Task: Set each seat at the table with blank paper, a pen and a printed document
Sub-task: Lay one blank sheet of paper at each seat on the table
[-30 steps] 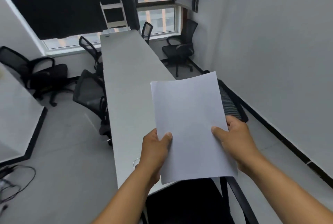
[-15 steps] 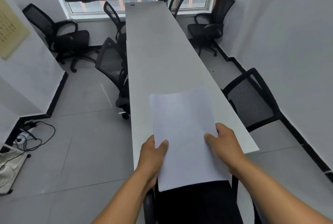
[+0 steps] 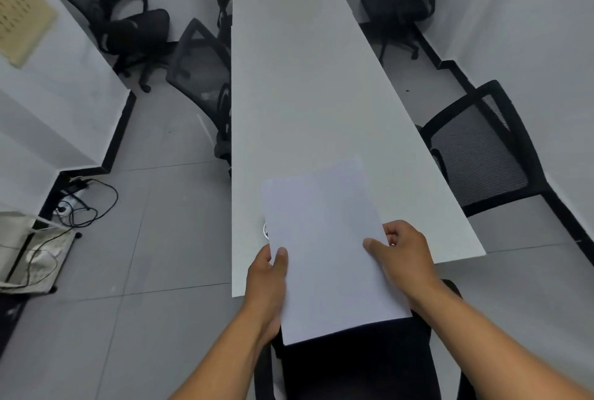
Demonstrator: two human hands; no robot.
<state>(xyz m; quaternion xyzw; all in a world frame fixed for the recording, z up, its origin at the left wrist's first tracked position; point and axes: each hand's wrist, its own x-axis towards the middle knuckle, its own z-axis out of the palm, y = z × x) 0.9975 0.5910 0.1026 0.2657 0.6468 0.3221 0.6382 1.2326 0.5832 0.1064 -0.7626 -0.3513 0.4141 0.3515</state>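
We hold the blank paper (image 3: 324,245) in both hands over the near end of the table (image 3: 299,78). The left hand (image 3: 266,277) pinches the sheet's left edge, thumb on top and the other fingers hidden beneath. The right hand (image 3: 405,255) pinches the right edge the same way, thumb laid flat on the top face, fingers curled under.

The relation that governs the coming move: the sheet's long axis runs from 6 o'clock to roughly 12 o'clock, in line with the table's length. Its far half lies over the tabletop; its near end overhangs the table's short edge toward us, above the dark chair seat (image 3: 353,364). Both grips sit at the sheet's near half, so most of the paper extends away from the hands toward 12 o'clock. We cannot tell whether the far end is touching the surface. The two hands are about equally near; neither has a clear advantage. We judge that the sheet must travel toward 12 o'clock to rest fully on the table.

Compared with one second ago, the sheet has dropped from a raised, tilted position to a low, nearly flat one, and the view has pitched down onto the table end. Both grips are unchanged.
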